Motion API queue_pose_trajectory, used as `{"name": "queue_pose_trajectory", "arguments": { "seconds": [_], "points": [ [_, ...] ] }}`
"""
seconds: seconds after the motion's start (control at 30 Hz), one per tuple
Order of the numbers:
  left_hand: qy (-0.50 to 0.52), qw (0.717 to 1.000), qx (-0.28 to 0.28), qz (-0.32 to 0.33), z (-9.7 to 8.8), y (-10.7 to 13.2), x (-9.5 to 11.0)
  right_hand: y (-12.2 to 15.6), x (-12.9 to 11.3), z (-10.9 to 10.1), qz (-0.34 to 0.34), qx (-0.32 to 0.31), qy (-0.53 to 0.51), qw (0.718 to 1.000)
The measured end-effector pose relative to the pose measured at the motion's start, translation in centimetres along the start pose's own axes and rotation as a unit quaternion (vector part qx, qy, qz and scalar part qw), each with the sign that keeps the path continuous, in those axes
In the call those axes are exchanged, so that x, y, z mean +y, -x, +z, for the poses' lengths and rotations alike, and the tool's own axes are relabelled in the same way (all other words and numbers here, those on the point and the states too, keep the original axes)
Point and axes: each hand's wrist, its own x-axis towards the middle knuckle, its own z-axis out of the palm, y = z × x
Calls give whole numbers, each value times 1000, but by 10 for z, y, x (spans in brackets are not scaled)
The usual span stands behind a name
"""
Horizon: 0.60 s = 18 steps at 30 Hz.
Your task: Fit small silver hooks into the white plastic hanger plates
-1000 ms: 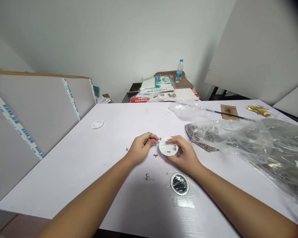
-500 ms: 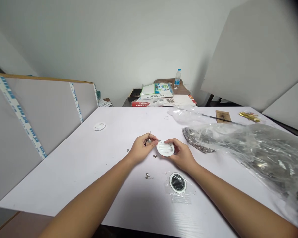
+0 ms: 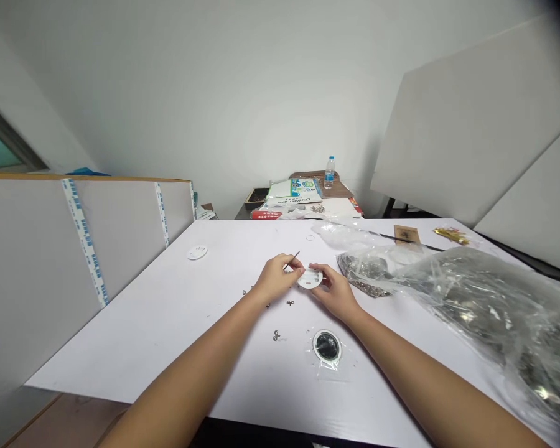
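- In the head view, your right hand (image 3: 336,292) has its grip closed around the edge of the white round case (image 3: 310,278), which is held above the bench (image 3: 168,336), between your two hands.
- Your left hand (image 3: 277,277) has its grip pinched on a thin dark tool (image 3: 292,260), whose tip points up and away from the case.
- Compared with half a second ago, your left fingertips come closer; now the thumb seems to touch the left edge of the case, but I cannot be sure.
- The face of the case looks flatter to the view than one second ago, so its inside grooves show less clearly.
- In my judgement, this means both hands now work together on the case, while the tool waits.
- The small metal pieces (image 3: 290,303) and the dark disc with white rim (image 3: 327,346) lie on the bench, nearer to you, untouched.
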Motion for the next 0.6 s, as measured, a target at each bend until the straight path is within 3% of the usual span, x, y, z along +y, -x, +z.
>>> {"name": "queue_pose_trajectory", "arguments": {
  "seconds": [0.2,0.43,0.6],
  "points": [
    [-17,999,43,-24,9,6,-13,-1,-1,1,1,18,13,1000],
    [-51,998,17,-22,2,12,-17,1,-9,-2,-30,14,52,998],
    [22,998,-1,-58,1,11,-20,3,-9,-3,-63,-11,74,995]
  ]
}}
